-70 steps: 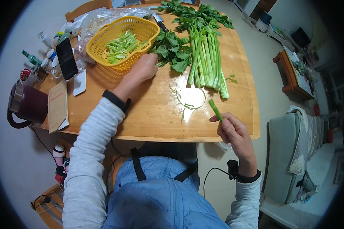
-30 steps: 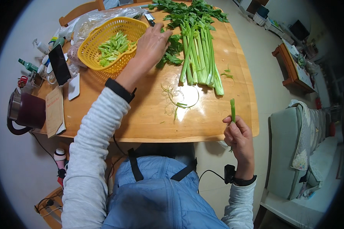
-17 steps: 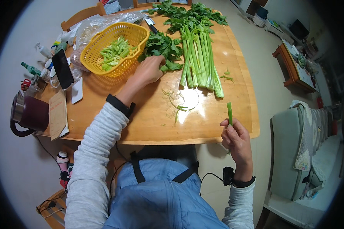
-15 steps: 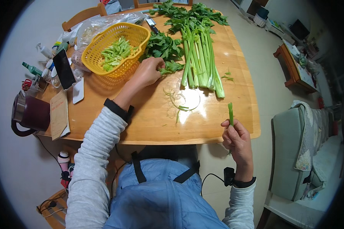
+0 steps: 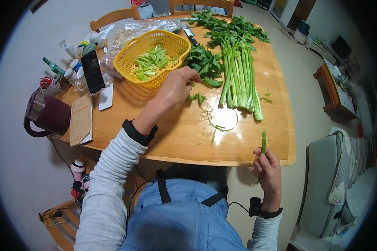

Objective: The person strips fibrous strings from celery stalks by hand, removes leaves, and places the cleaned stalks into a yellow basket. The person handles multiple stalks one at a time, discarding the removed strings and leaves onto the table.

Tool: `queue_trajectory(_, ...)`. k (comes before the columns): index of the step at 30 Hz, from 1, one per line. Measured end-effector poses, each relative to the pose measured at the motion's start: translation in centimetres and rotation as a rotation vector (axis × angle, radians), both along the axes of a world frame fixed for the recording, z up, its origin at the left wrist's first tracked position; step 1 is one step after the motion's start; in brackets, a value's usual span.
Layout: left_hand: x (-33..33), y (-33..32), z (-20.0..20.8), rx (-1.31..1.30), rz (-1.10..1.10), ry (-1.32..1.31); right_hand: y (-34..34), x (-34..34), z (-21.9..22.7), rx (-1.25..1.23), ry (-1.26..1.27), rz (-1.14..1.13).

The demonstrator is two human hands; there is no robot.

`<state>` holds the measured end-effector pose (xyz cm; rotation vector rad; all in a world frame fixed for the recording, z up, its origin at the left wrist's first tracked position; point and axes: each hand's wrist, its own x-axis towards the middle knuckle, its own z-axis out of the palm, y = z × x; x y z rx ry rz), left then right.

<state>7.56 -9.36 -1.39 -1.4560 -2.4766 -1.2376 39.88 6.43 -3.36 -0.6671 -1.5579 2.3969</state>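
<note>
Clearly, a slim, green celery piece point(image 5: 264, 140) stands upright, pinched in the nearly closed right hand point(image 5: 267, 164) by the near edge of the table point(image 5: 176, 140); the left hand point(image 5: 176, 87) curls beside the leaf pile point(image 5: 204, 62), its hold unclear; the table lies bare between left sleeve point(image 5: 117, 155) and thin green strings point(image 5: 220, 128)

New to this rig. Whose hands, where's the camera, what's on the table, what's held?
No robot: a person's two bare hands, all seen from one head-worn fisheye camera looking down, so straight edges bend.

On the wooden table lie long green stalks, a leaf heap, a knife and a yellow basket of cut pieces.

The right hand pinches a short stalk piece. The left hand is beside the basket; whether it grips anything is unclear.
</note>
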Motion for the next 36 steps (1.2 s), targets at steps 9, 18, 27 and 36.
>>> queue_trajectory(9, -4.9, -2.4, 4.1, 0.416, 0.146, -0.166, -0.4, 0.7, 0.2, -0.033, -0.07, -0.031)
queue_trajectory(18, 9.0, 0.0, 5.0, 0.004, -0.602, 0.157, -1.1, -2.0, 1.5, 0.208, -0.069, 0.244)
queue_trajectory(27, 11.7, 0.4, 3.1, -0.362, -0.585, 0.517, -1.8, -3.2, 2.2, 0.784, -0.047, 0.199)
queue_trajectory(36, 11.9, -0.6, 1.9, -0.322, -0.5, 0.38, -2.6, -4.1, 2.4, 1.028, -0.072, 0.178)
